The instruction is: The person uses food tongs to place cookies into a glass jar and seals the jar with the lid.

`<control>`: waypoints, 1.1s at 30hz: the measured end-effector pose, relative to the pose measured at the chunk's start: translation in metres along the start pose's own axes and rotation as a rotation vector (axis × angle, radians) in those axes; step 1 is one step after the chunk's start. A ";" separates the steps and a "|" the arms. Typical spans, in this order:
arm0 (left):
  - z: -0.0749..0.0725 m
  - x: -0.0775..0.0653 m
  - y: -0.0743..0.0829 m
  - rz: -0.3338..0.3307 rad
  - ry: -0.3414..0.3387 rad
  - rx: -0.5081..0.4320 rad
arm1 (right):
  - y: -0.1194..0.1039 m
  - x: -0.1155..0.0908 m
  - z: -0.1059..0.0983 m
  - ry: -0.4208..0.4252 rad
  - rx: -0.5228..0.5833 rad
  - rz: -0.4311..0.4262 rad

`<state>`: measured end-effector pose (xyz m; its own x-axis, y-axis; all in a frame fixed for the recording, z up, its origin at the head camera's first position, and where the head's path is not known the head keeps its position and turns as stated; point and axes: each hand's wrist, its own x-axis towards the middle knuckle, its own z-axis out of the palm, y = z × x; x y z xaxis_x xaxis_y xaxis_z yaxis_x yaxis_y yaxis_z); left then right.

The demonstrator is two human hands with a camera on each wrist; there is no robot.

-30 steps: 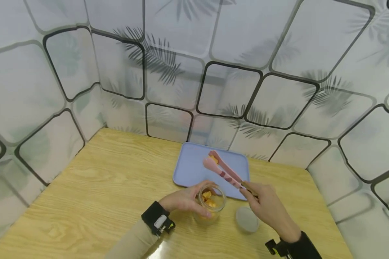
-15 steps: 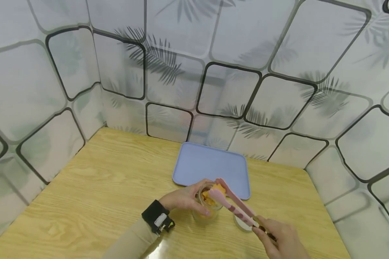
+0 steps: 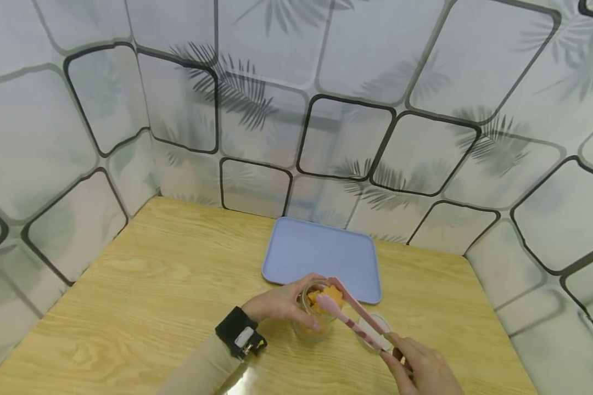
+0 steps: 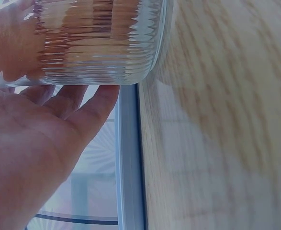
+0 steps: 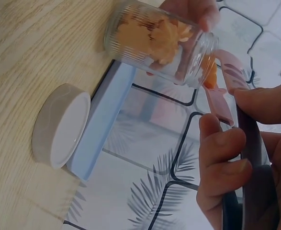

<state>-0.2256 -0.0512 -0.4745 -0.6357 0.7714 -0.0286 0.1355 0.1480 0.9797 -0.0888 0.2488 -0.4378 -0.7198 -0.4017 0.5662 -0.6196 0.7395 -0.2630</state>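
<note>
A ribbed glass jar point(image 5: 162, 43) stands on the table, with several orange flower-shaped pieces inside that look like cookies. My left hand point(image 3: 281, 303) grips the jar around its side near the rim, thumb in front; the left wrist view shows its fingers against the ribbed glass point(image 4: 92, 52). In my right hand point(image 3: 422, 365) are pink-tipped tongs point(image 5: 232, 72) with dark handles, squeezed between thumb and fingers. Between the tong tips, right at the jar's mouth, is one orange piece point(image 3: 334, 295). Whether it touches the pieces below is hard to tell.
Behind the jar lies a blue rectangular tray point(image 3: 321, 247), its surface bare. A round whitish lid point(image 5: 71, 127) is on the table to the jar's right, partly behind the tongs in the head view. Patterned curtain walls point(image 3: 257, 186) border the wooden table point(image 3: 178, 263).
The tongs, with the orange piece, have come from above the tray back toward me and down to the jar's mouth. The left hand and jar have stayed in place.
</note>
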 end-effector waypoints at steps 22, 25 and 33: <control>0.001 0.000 -0.001 0.017 -0.009 -0.050 | -0.004 0.000 0.004 0.014 -0.002 0.090; 0.000 0.000 -0.002 0.044 -0.024 -0.049 | -0.003 -0.001 0.004 0.042 -0.003 0.095; 0.000 -0.002 0.001 0.021 0.094 0.161 | 0.003 -0.007 0.004 0.128 0.027 0.162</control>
<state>-0.2243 -0.0522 -0.4731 -0.6984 0.7155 0.0178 0.2650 0.2355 0.9350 -0.0867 0.2518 -0.4453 -0.7661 -0.2052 0.6092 -0.5083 0.7735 -0.3787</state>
